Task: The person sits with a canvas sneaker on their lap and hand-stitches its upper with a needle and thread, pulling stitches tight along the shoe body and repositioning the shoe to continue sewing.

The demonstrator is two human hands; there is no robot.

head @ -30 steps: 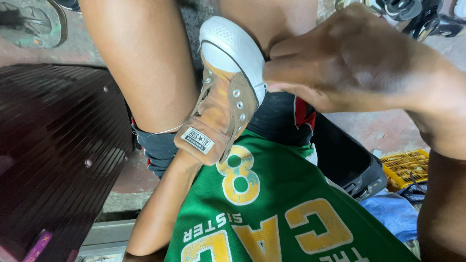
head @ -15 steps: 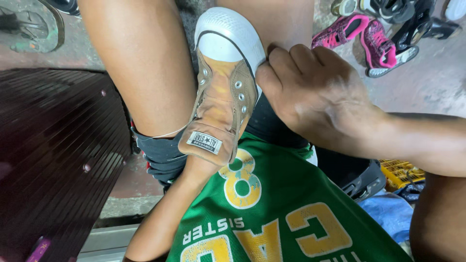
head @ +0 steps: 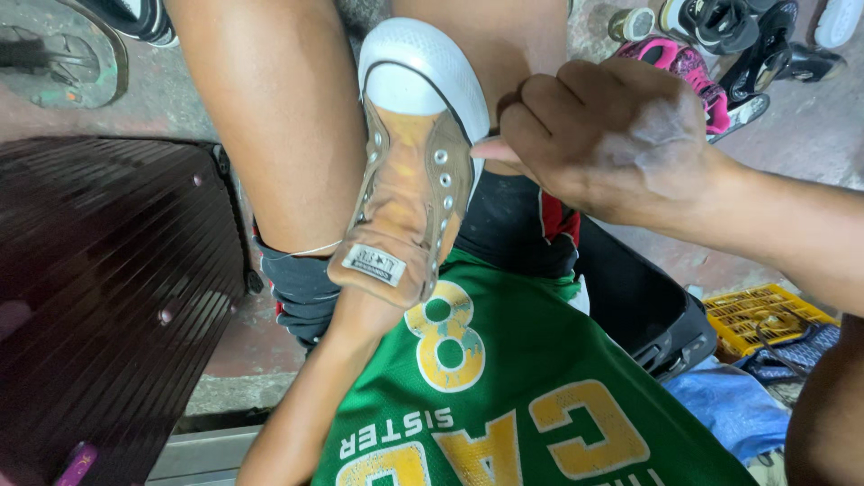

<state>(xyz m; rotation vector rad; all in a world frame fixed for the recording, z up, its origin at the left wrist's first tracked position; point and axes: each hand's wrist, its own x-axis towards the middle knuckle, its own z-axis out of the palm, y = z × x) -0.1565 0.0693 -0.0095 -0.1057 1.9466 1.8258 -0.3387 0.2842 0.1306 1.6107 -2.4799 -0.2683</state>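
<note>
Shoe: tan sneaker (head: 409, 193), white toe up, between the knees, unmoved.
Right hand (head: 612, 135): now fisted, thumb on the sole edge, drawn back slightly.
Left hand: hidden inside shoe; grip unclear.

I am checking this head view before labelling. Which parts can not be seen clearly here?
- Left hand: inside the tan sneaker; only the forearm shows.
- Right hand: fingertips curl against the sneaker's side, so anything pinched there is hidden.
- Thin thread near the knee: too fine to follow its ends.
- Pink shoe: partly behind the right hand.
- Yellow crate: contents too small.
</note>
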